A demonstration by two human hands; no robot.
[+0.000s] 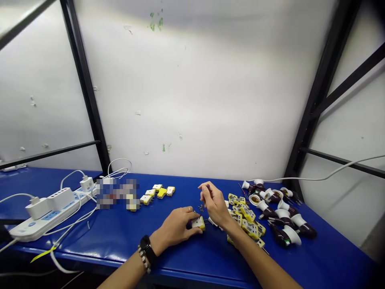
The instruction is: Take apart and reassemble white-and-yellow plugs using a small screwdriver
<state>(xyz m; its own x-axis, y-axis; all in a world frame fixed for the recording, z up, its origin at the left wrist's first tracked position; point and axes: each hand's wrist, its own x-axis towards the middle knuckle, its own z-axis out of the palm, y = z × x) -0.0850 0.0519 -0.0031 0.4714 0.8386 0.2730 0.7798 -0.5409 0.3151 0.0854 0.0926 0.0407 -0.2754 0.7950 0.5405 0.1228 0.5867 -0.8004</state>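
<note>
Head view: two bare hands work over a blue-topped bench (pixel 210 257). The left hand (pixel 174 226) has a black watch (pixel 146 245) and a beaded bracelet (pixel 144 259) at its wrist and a ring (pixel 189 209) on one finger. Its fingers lie pressed over one white-and-yellow plug body (pixel 198 223), which sits on the bench under them. The right hand (pixel 215 204) hangs just beside it, thumb and fingertips (pixel 204 188) pinched together on something dark, too small to tell. A few tiny metal parts (pixel 200 207) show between the hands. Five plug bodies (pixel 150 192) sit in a loose group to the left, and a sixth (pixel 132 205) lies by a blurred patch (pixel 117 193). To the right lie a heap of yellow plug bodies (pixel 243 216), too tangled to count, and about a dozen brown-and-white lamp holders (pixel 282 205). One white power strip (pixel 45 214) carries two white plugs (pixel 37 208)
</note>
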